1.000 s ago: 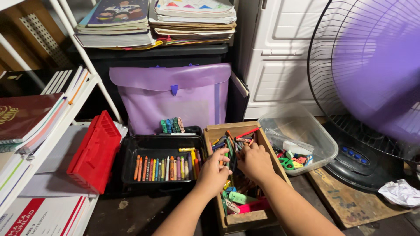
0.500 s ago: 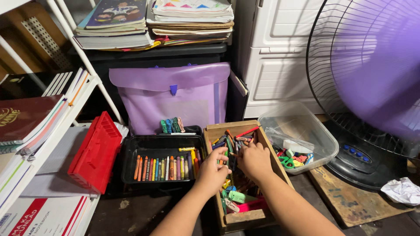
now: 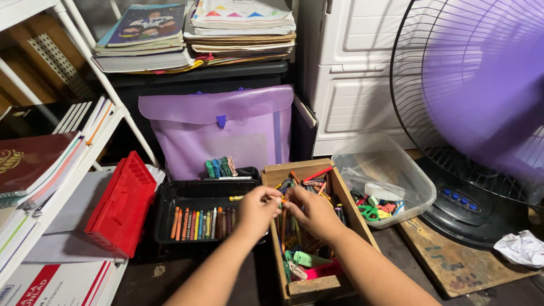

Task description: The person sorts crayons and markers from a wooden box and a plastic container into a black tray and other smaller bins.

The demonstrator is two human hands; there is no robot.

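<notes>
Barely shifting since the earlier frame: left hand (image 3: 256,211) and right hand (image 3: 310,211) meeting over the wooden box (image 3: 309,286), both grips pinching one orange crayon (image 3: 281,199). Sorting partly done: black tray (image 3: 164,211) already filling with crayons, jumble still remaining in the box.

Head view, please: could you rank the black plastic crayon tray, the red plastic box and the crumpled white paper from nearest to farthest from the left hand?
1. Black plastic crayon tray: directly beside the left hand, on its left.
2. Red plastic box: farther left, past the tray.
3. Crumpled white paper: far right, by the fan's base.
</notes>
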